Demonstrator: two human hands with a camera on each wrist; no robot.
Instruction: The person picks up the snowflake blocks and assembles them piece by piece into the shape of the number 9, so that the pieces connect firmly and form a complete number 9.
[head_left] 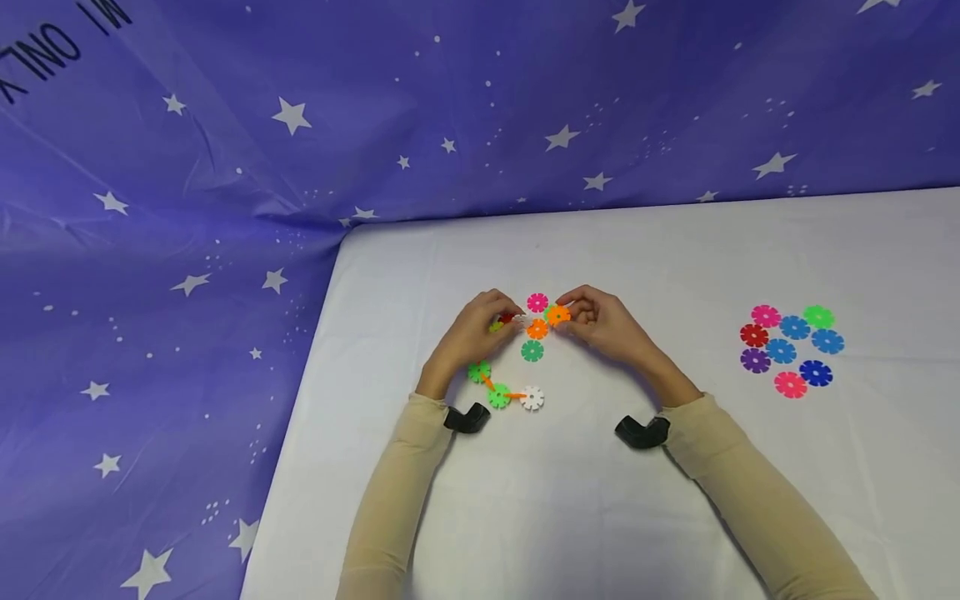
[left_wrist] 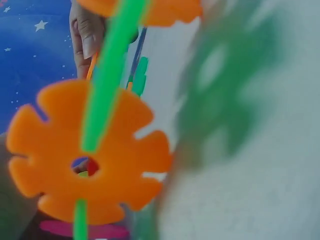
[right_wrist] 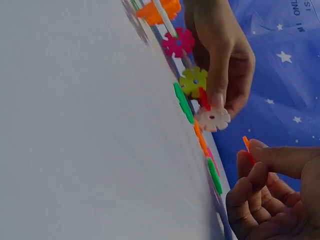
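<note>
My left hand [head_left: 482,322] pinches a white notched plastic disc [right_wrist: 214,119] between thumb and fingers. A red disc [right_wrist: 203,99] is slotted into that white disc, and a yellow-green disc [right_wrist: 193,81] joins the red one; this chain of discs runs back under the left wrist. Close to the left wrist camera, an orange disc [left_wrist: 125,150] is linked with green ones. In my right hand [head_left: 609,325], thumb and fingertips pinch a separate orange disc [head_left: 558,316], held apart from the white disc. The chain's middle is partly hidden by the left hand.
Between the hands lie a pink disc [head_left: 537,302], another orange disc [head_left: 537,329] and a teal disc [head_left: 532,351]. Farther right on the white-covered table [head_left: 825,467] is a group of loose discs, including a purple disc [head_left: 755,360]. A purple star-patterned cloth [head_left: 465,100] hangs behind.
</note>
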